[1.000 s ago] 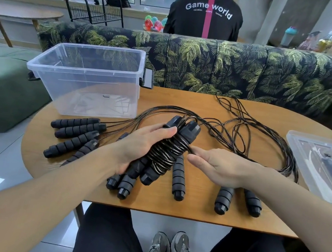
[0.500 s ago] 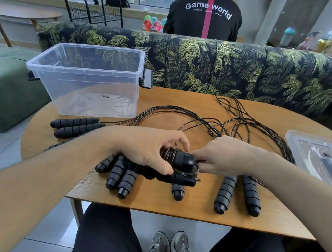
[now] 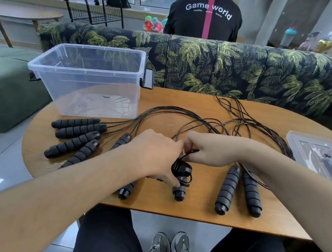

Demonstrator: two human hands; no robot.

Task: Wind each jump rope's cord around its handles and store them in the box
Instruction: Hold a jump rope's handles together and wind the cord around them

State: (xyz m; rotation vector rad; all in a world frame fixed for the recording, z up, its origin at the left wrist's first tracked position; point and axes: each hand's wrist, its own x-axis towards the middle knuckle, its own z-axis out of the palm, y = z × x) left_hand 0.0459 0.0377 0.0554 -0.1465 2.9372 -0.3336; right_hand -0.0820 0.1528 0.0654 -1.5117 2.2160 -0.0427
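Note:
My left hand (image 3: 154,156) grips a pair of black jump rope handles (image 3: 182,171) with cord wound around them, held upright-tilted over the wooden table (image 3: 170,207). My right hand (image 3: 204,150) pinches the loose end of that black cord right beside the bundle. The clear plastic box (image 3: 90,81) stands open at the table's back left with nothing visible inside. Several more black foam handles (image 3: 77,128) lie on the left, and two (image 3: 239,191) lie near the front right. Their cords (image 3: 242,123) spread in loops across the table's middle and back.
A clear lid (image 3: 327,157) lies at the table's right edge. A palm-print sofa back (image 3: 212,66) runs behind the table, with a person in a black shirt (image 3: 206,14) seated beyond it. A green pouf (image 3: 5,94) stands on the floor at left.
The bundle has turned from lying sideways to more upright. My right hand has moved up and left, pulling the cord's end close to the top of the handles.

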